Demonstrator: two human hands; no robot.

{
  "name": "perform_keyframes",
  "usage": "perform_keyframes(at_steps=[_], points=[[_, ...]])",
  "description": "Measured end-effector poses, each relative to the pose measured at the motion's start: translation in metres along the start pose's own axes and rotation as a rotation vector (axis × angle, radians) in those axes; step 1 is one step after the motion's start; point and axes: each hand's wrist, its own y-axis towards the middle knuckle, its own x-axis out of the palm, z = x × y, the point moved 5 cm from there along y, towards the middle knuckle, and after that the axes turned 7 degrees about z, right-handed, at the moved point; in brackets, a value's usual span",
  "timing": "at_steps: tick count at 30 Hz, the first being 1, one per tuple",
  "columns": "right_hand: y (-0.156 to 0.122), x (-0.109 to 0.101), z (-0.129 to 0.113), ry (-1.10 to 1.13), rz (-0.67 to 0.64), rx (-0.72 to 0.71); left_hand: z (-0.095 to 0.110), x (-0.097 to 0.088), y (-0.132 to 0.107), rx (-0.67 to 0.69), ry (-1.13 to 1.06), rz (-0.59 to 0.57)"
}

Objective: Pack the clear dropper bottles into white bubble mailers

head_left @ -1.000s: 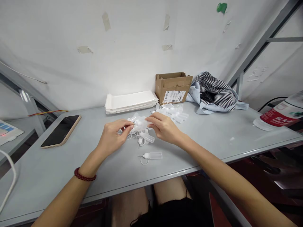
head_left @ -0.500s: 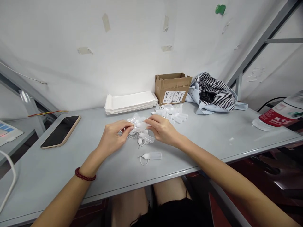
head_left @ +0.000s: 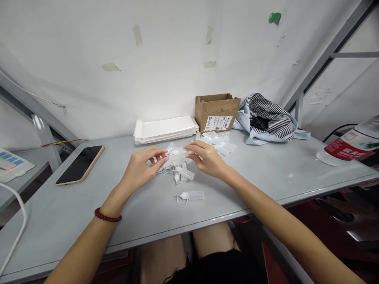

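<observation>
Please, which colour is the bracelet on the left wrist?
The bracelet is dark red; head view.

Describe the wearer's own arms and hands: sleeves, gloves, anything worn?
Left hand and right hand: both gloveless. No sleeves show on the forearms. Left wrist wears a dark red bracelet, beaded or braided; nothing shows on the right wrist. No cables or markings visible.

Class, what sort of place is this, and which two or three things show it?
Probably a small workbench for assembly or packing: needle-tip bottles lie loose on a grey table, with an open carton by the wall.
</observation>
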Motion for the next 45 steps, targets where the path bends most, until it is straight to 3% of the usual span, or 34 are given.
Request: perform_keyframes(at_steps=[9, 15, 24, 33, 37, 41, 45], points=[[-0.004, 0.006, -0.006, -0.041, -0.066, -0.014, 0.003, 0.002, -0.001, 0.028, -0.03, -0.059], [-0.004, 0.011, -0.004, -0.098, -0.196, 0.028, 0.005, 0.005, -0.003, 0.083, -0.03, -0.099], [-0.007, 0.018, -0.007, -0.175, -0.332, -0.025, 0.003, 0.019, -0.01, 0.189, 0.025, -0.183], [-0.008, 0.023, -0.006, -0.098, -0.351, 0.004, -0.001, 0.023, -0.013, 0.17, 0.043, -0.199], [-0.005, 0.019, -0.003, 0.006, -0.271, 0.069, -0.001, 0.02, -0.01, 0.121, 0.04, -0.189], [0.002, 0.004, 0.002, 0.162, -0.163, 0.228, -0.002, 0.014, -0.006, 0.042, 0.052, -0.151], [0.005, -0.012, 0.023, 0.011, -0.147, 0.435, -0.008, 0.007, -0.003, -0.054, 0.109, -0.122]])
